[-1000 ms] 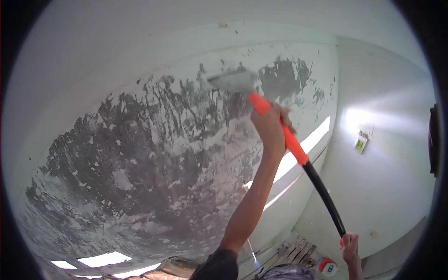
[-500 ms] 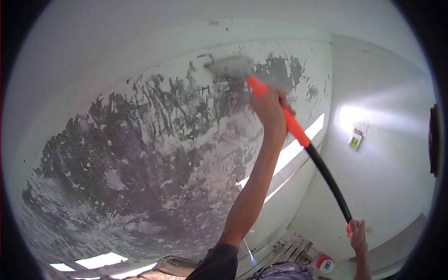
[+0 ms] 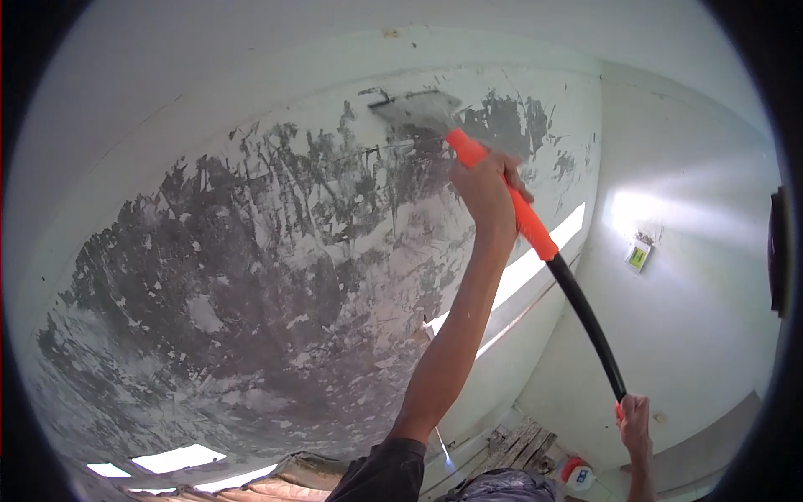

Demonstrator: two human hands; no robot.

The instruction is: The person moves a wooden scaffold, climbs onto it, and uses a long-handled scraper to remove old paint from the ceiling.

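A long-handled scraper (image 3: pixel 579 309) with a black shaft and orange grip slants across the view. My left hand (image 3: pixel 489 188) is closed around the orange grip below the blade. Lower right, my right hand (image 3: pixel 635 418) wraps the far end of the shaft, where a bit of orange shows. The wide scraper blade (image 3: pixel 418 109), slightly blurred, overlaps the upper part of a large surface (image 3: pixel 242 276) where white coating is patchy over grey. Streaks and ragged white flakes mark the surface around the blade.
A bright window strip (image 3: pixel 535 268) runs behind my left forearm. The pale wall (image 3: pixel 669 335) on the right carries a small white-and-green box (image 3: pixel 638 254). Wooden slats (image 3: pixel 524 443) and a white bucket (image 3: pixel 579 475) with red are on the floor. Brownish sheeting (image 3: pixel 293 477) lies at the bottom.
The scraper blade has shifted slightly upward and looks less blurred. Both hands keep their hold on the scraper, and the whole view has shifted a little.
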